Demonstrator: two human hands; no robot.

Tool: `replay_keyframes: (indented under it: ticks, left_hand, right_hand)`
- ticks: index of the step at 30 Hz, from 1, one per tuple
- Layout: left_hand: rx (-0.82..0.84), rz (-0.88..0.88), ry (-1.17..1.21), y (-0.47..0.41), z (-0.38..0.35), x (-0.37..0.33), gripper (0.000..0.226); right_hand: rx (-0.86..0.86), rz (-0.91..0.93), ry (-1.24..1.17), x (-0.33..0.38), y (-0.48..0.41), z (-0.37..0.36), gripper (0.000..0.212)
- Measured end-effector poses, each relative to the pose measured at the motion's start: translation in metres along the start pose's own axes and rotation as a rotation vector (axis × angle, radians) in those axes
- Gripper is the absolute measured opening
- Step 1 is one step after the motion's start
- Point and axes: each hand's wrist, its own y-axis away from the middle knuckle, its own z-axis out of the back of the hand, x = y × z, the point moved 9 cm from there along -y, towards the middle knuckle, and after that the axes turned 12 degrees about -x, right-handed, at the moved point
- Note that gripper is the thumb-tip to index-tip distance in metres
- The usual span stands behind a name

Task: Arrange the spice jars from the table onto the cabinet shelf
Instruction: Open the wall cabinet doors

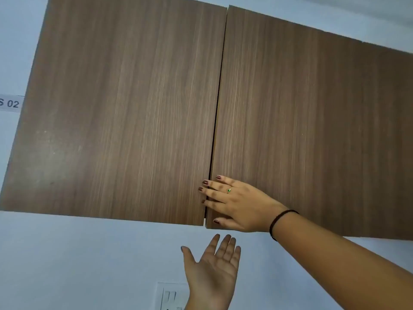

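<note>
A brown wood-grain wall cabinet fills the view, its left door (116, 113) and right door (312, 130) both nearly closed with a thin dark gap between them. My right hand (237, 204) lies flat on the lower left corner of the right door, fingers spread, fingertips reaching across the gap. My left hand (214, 271) is raised below the cabinet, palm toward me, fingers apart and holding nothing. No spice jars or table are in view, and the shelf is hidden behind the doors.
Pale blue wall (78, 260) surrounds the cabinet. A white switch plate (169, 296) sits on the wall just below my left hand. A paper label reading "S 02" (10, 103) is stuck at the left edge.
</note>
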Motion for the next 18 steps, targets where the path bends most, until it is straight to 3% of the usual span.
replay_keyframes:
  ticks: [18]
  left_hand:
    - [0.036,-0.063,-0.118,0.006,-0.016,-0.005,0.088]
  right_hand:
    - [0.022,0.011,0.036,0.004,0.0,0.001,0.053]
